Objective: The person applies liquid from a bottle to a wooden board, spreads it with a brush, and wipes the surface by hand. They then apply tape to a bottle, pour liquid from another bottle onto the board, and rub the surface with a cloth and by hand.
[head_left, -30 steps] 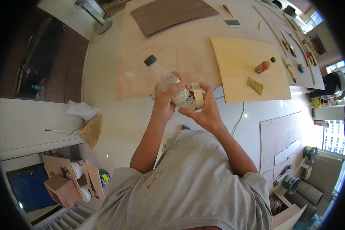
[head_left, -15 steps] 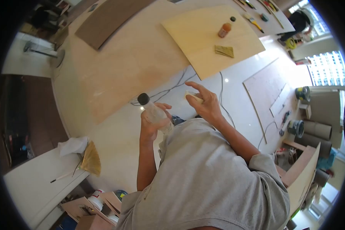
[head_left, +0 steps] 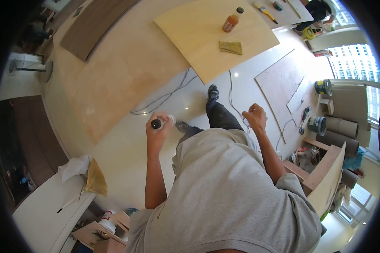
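Observation:
My left hand point(head_left: 158, 131) is wrapped round a clear bottle point(head_left: 156, 123), its black cap turned up toward me. The bottle's pale body shows partly between my fingers. Out to the right, my right hand point(head_left: 256, 117) is closed, fingers curled in. A small whitish thing shows at its lower left edge, too little of it to name. Both hands are in the air above the floor, in front of my grey shirt. On the plywood sheet point(head_left: 207, 36) ahead stand an orange-brown bottle point(head_left: 231, 22) with a dark cap and a folded olive-coloured piece point(head_left: 230, 47).
Cables point(head_left: 164, 98) run across the floor near my feet. A large pale board point(head_left: 126, 63) carries a dark brown panel point(head_left: 93, 29). To the right are a floor board point(head_left: 276, 84), buckets point(head_left: 317, 125) and rolls point(head_left: 341, 126). A person point(head_left: 318, 12) is at far right.
My hands have moved apart, the right one lower and to the right, now more closed. The left tilted the bottle cap toward me. My view shifted; a stepping leg and shoe now show.

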A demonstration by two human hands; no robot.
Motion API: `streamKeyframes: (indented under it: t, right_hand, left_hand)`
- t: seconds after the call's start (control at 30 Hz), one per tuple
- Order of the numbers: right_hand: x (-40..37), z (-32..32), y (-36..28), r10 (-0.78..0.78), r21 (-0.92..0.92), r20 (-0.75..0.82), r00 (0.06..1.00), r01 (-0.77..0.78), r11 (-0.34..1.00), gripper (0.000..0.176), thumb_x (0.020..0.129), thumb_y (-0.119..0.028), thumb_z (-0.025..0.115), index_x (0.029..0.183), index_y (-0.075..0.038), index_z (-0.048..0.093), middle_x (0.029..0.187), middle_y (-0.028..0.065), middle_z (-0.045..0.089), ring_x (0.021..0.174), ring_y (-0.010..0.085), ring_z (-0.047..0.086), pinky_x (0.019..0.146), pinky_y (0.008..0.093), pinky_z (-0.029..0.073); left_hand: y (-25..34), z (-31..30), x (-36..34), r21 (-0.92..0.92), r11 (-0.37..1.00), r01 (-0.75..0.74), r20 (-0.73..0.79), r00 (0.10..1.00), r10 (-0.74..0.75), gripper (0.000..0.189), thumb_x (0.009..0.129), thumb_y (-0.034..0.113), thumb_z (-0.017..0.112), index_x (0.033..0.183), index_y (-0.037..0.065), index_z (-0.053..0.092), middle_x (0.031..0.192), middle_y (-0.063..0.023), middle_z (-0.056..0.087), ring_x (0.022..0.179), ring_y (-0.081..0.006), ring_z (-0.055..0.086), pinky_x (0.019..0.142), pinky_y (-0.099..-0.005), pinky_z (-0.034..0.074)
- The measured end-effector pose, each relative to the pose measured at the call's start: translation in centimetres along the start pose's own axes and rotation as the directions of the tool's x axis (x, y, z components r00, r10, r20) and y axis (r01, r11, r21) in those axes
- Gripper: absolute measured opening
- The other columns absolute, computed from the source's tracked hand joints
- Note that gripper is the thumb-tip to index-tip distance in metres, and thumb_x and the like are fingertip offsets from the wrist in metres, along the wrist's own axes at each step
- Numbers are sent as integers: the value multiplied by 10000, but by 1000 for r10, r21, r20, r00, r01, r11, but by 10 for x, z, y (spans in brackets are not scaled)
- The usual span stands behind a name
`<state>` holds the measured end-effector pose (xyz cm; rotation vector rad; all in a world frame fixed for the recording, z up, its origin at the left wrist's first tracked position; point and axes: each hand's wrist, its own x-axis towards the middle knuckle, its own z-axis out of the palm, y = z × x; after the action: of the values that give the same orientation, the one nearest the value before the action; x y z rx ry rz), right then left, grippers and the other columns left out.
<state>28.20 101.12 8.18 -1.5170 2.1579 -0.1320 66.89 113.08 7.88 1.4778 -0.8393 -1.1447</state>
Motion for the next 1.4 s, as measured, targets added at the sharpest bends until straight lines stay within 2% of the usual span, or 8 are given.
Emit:
streamKeyframes:
  t: [0.27,0.33,0.63,1.07,1.17,1.23,1.33,1.4]
  right_hand:
    - [143,-70,30,178,598,-41,983,-119,793,503,970,-457,730,1048,37,680,717,48,621,644,122,567,577,298,414]
    - [196,-93,30,-62,684,-41,997,73,725,424,1020,-268,674,1294,45,589,817,67,660,730,117,598,666,268,476]
    - [459,-159,-84,-455,115,-74,887,461,880,460,955,-61,593,1395,-195,576,1216,225,715,1097,449,678,922,518,542]
    - [627,-92,-189,-796,-33,49,603,798,602,505,878,11,616,1369,-97,567,1150,209,705,1122,413,657,877,498,540]
    - [595,-63,-175,-898,-201,-103,428,875,440,580,810,22,637,1380,-46,548,1390,238,560,1297,428,535,1069,492,449]
    - [551,-58,-174,-926,-123,-33,376,918,377,727,802,16,654,1504,-74,489,1539,250,452,1363,450,481,1145,489,414]
    - [490,-57,-177,-872,522,425,244,721,456,1098,665,-72,908,1605,-120,342,1672,232,319,1512,426,366,1177,503,414]
    - [462,-38,-184,-923,662,284,260,643,385,1036,701,-116,886,1605,-133,380,1574,216,470,1435,428,465,1165,489,421]
  left_hand:
    - [29,15,37,-80,995,54,-172,983,-67,175,955,57,752,1071,65,622,1174,-84,638,1133,-174,596,999,-334,474]
    - [54,26,58,-118,993,22,-191,981,-45,191,975,94,763,1102,67,624,1247,-109,645,1219,-205,588,1073,-370,452]
    - [119,142,237,101,995,-6,-328,944,39,241,1053,251,689,1188,66,613,1438,-141,588,1354,-239,536,1161,-410,400]
    - [128,277,410,106,979,174,-427,897,-114,323,1068,303,666,1299,90,593,1350,-56,603,1259,-210,586,1046,-411,503]
    - [99,277,411,118,986,118,-416,907,-59,402,1071,325,659,1345,34,619,1267,-68,650,1199,-174,602,1029,-359,485]
    - [85,272,407,192,925,327,-511,838,-190,544,1045,326,694,1458,-3,565,1431,-111,619,1315,-211,566,1117,-377,436]
    - [63,275,407,321,940,119,-439,898,36,671,1020,242,722,1574,26,410,1549,-123,504,1469,-222,431,1198,-386,374]
    - [75,274,404,268,958,105,-472,881,35,769,1008,232,731,1624,41,314,1588,-151,448,1492,-261,409,1197,-418,382]
